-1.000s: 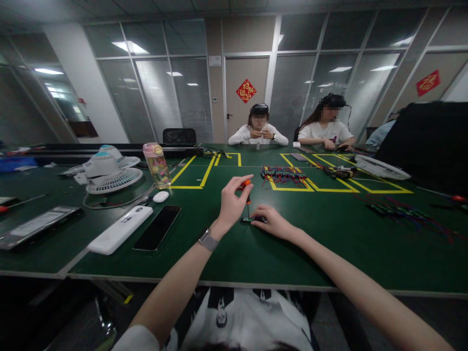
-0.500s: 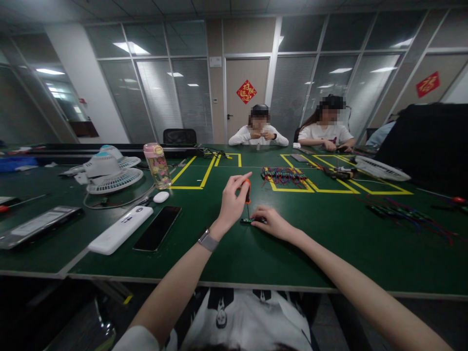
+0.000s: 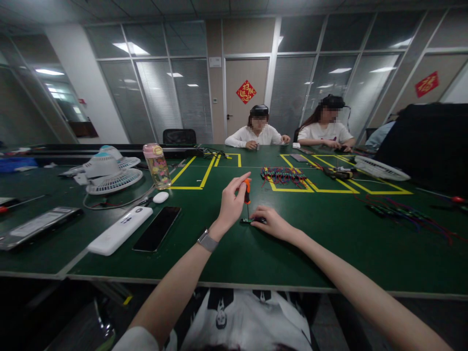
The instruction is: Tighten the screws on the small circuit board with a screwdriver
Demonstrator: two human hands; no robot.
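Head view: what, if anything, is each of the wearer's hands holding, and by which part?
Left hand: a screwdriver, by its handle. Right hand: fingers at the right end of a small circuit board; whether pinching or pressing cannot be told.

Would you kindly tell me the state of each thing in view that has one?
left hand, gripping the screwdriver
screwdriver, upright, tip down
right hand, touching the circuit board
circuit board, lying flat
phone, screen dark
bottle, upright, lid on
small white case, closed
nearer fan, grille down
wired boards, heaped, wires tangled
door, closed
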